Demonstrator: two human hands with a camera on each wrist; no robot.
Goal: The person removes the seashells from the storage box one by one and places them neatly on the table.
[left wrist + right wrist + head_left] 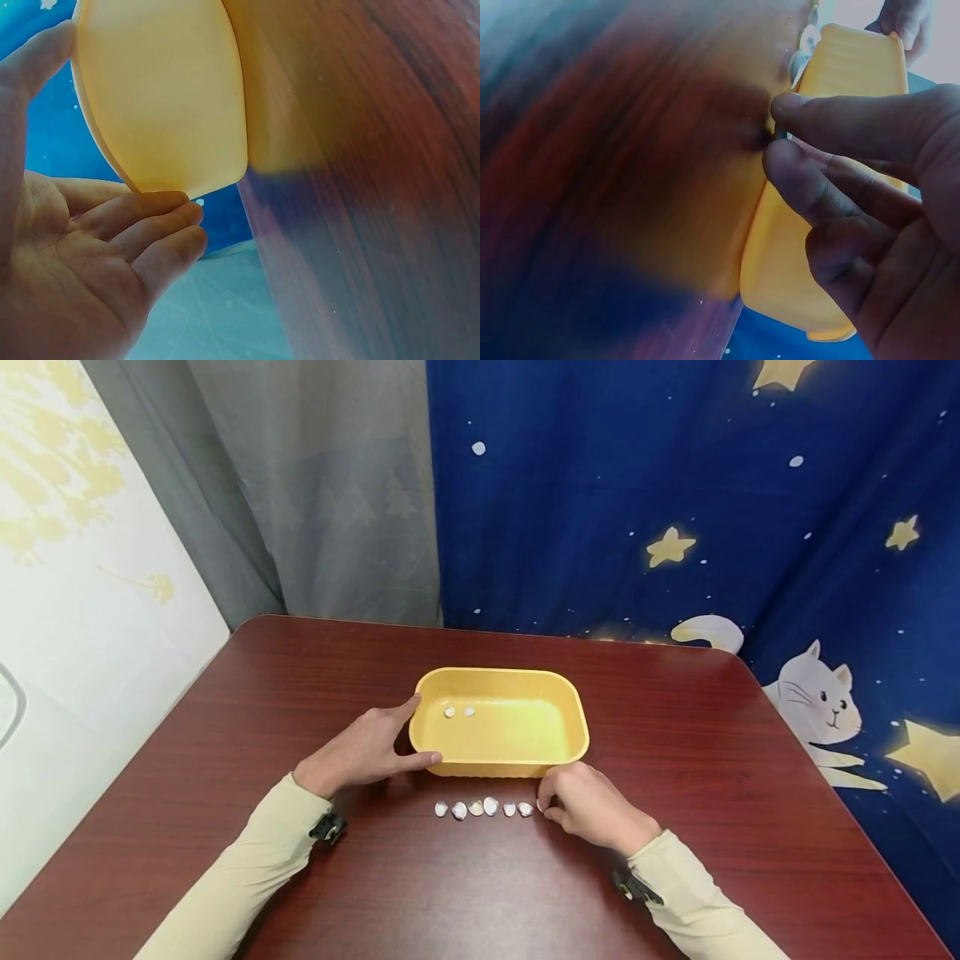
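Note:
A shallow yellow plastic tub [498, 768] stands on the table with two small whitish shells [449, 712] on its floor at the left. My left hand [367, 747] holds the tub's left end, thumb along the near rim and fingers against the far side. In front of the tub lies a row of several small, shiny shells [491, 807]. At the row's right end my right hand [588, 802] pinches one more shell [540, 804] between thumb and forefinger, close over the tabletop. Only a thin edge of it shows in the right wrist view; the fingertips hide the rest.
The dark red wooden table [675, 735] has rounded far corners. Behind it hang a grey curtain [337, 485] and a blue curtain [570, 502] with stars and a cat. A white patterned panel [90, 610] borders the left side.

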